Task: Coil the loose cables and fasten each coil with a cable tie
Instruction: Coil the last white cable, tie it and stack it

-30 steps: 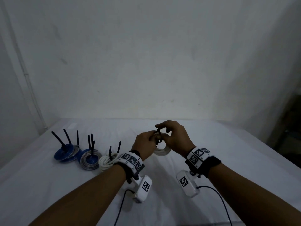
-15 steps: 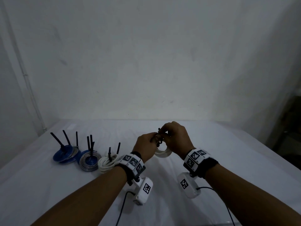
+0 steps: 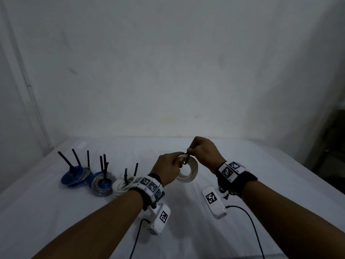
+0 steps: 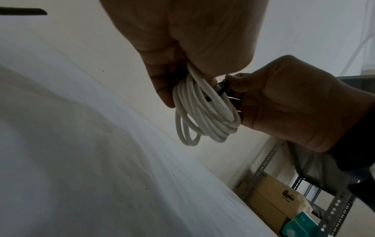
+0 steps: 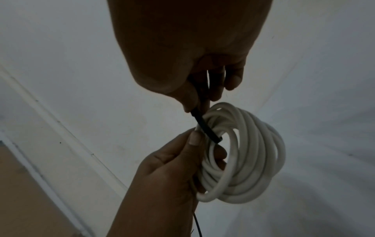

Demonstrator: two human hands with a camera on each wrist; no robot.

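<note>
Head view: I see my left hand [image 3: 168, 168] gripping the white coil [image 3: 188, 171] above the table [image 3: 261, 165], at 12 o'clock from me, while my right hand [image 3: 203, 152] pinches the black tie [image 5: 205, 128] wrapped around it.

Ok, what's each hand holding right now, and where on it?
Left hand grips the white cable coil by its bundled side; right hand pinches the black cable tie by its tail.

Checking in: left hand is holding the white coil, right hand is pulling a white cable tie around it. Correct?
One error: the cable tie is black, not white, as the right wrist view shows. The left hand does hold the white coil, and the right hand pulls the tie.
</note>
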